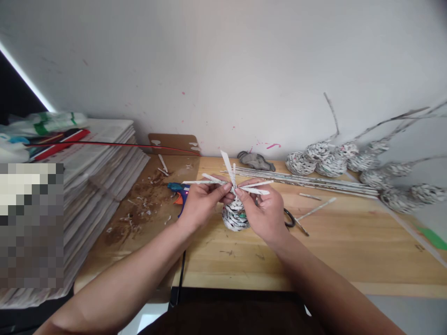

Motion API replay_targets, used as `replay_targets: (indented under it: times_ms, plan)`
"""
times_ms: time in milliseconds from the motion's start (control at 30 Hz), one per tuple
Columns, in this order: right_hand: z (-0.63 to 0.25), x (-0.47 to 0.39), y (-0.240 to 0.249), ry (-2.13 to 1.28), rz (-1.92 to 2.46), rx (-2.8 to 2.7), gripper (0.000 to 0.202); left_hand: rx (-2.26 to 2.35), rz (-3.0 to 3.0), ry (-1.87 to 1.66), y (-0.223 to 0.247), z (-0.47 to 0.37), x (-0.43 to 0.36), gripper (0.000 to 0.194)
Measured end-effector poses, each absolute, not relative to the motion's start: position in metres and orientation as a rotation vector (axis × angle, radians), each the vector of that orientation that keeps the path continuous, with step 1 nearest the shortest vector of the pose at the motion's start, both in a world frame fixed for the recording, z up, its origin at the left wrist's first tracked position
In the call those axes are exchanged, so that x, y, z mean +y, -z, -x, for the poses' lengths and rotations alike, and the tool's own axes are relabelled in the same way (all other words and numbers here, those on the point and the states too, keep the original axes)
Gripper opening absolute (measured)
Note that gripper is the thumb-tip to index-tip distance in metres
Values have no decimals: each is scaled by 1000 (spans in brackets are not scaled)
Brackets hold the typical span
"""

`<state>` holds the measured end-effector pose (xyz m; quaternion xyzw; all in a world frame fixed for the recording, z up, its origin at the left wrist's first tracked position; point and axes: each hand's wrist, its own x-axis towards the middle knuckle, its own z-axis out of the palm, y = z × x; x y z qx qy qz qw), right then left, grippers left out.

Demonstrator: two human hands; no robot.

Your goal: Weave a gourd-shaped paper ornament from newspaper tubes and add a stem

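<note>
A paper weave (233, 220), round below and spoked on top

We hold the weave upright just right of the glue gun (179, 190), over the table (335, 251); whether its base touches the table, we cannot tell. Its body is plump and narrows upward to a neck, wound from flat newsprint strips in white flecked with black. A bit of green shows on the side away from the glue gun. Around the top, loose strips (227, 165) spread like spokes: a broad pale one stands tallest, a thinner one beside it, and others reach left toward the glue gun and right away from it. Our left hand (204, 199) and right hand (264, 208) are close together, thumbs and fingers clamped where the strips meet. Farther right of the glue gun lie long rods (321, 181)
</note>
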<state>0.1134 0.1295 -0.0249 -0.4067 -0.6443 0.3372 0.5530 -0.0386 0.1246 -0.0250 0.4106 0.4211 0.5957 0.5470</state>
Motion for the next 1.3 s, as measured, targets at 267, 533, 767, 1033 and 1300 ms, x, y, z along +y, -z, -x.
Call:
replay_targets:
  times_ms: [267,533,767,1033,1300]
  plan:
    - [-114,129,25,-771,1008,-1522,10,940,-980,-1377,26,39,126,25]
    - [-114,133,27,-1087,894,-1411,18,936,-927,-1416,24,40,126,27]
    - [-115,134,25,-1122,892,-1442,19,937,-929,-1404,22,40,126,27]
    - [-116,136,35,-1037,948,-1465,18,922,-912,-1449,24,37,125,27]
    - [-113,135,34,-1058,922,-1388,15,910,-906,-1433,27,37,125,24]
